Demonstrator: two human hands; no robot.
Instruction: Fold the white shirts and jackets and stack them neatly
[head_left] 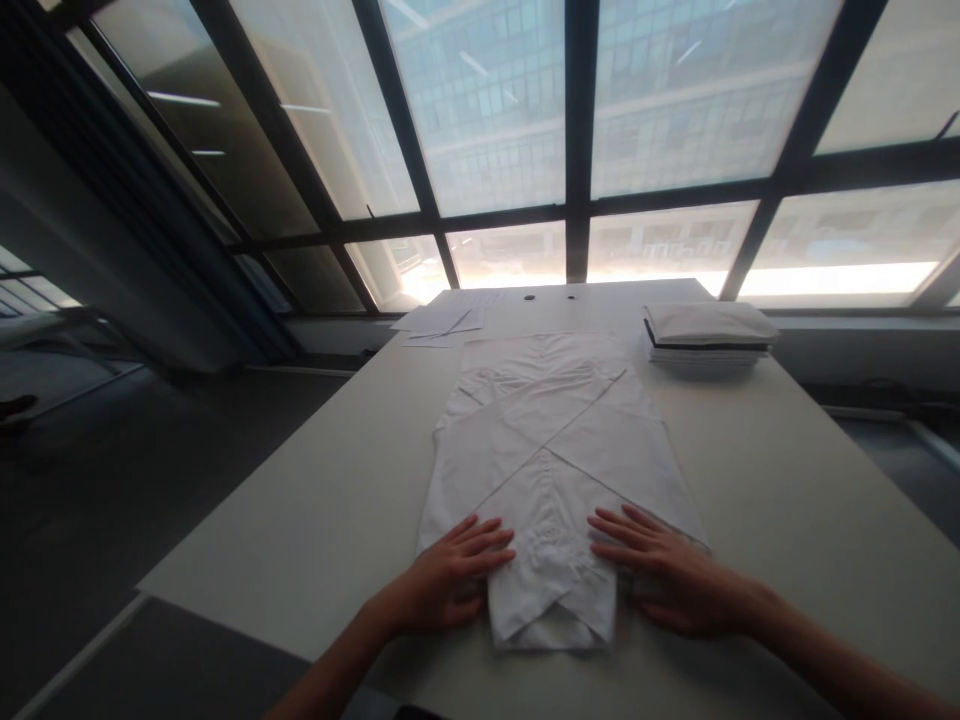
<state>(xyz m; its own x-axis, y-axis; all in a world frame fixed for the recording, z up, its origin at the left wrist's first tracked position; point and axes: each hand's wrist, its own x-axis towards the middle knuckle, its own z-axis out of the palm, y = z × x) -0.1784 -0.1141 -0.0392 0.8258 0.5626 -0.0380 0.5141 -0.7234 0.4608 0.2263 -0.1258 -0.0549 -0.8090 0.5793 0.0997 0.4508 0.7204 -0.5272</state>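
A white garment [555, 420], gathered down its middle, lies flat on the table with its side panels folded across each other. Its narrow near end points toward me, close to the table's front edge. My left hand [457, 570] rests on the garment's near left side, fingers stretched out and pointing inward. On the opposite side my right hand [660, 565] lies with its fingers spread over the cloth. Both thumbs are partly hidden along the outer edges of the narrow end. Neither hand grasps the fabric.
The white table [315, 510] reaches toward large framed windows. A stack of folded cloth [709, 335], mostly white with a dark layer, sits at the back right. Sheets of paper [442, 318] lie at the back left. A dark curtain [150, 200] hangs at the left.
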